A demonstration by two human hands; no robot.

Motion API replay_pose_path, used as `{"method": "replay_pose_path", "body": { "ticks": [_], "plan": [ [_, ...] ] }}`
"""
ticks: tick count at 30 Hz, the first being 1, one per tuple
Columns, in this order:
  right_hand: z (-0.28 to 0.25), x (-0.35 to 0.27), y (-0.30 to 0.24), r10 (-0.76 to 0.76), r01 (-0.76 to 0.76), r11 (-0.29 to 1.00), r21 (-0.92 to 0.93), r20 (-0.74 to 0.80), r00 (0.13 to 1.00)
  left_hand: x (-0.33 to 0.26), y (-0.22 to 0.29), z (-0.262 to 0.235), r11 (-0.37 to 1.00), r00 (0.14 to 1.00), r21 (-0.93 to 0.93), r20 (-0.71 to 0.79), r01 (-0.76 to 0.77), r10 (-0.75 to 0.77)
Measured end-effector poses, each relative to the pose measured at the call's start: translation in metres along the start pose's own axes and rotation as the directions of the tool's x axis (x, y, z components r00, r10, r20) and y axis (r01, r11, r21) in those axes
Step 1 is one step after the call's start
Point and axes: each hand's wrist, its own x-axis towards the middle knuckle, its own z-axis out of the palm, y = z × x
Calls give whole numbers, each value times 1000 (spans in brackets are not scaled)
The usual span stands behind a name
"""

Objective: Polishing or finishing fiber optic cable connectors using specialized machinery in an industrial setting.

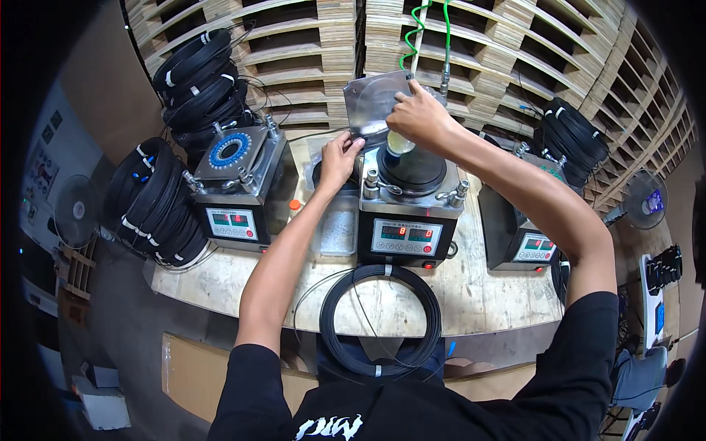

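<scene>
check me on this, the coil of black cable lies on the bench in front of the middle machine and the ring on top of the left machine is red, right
Not quite. The coil of black cable does lie on the bench in front of the middle machine, but the ring on top of the left machine is blue, not red. The head view shows it.

both arms extended forward, left hand (338, 158) fingers curled, right hand (418, 117) pinching
</scene>
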Motion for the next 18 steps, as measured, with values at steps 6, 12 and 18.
{"method": "replay_pose_path", "body": {
  "ticks": [6,12,18],
  "plan": [
    [21,-15,21,50,-50,999,-5,69,996,-4,12,-4,1000,999,11,32,2,-2],
    [-11,-29,-2,-71,73,997,-25,66,995,-5,16,-12,997,999,74,-17,35,-34],
    [17,9,6,41,-41,998,-37,4,999,-3,21,6,999,1000,23,-10,21,-21]
  ]
}}
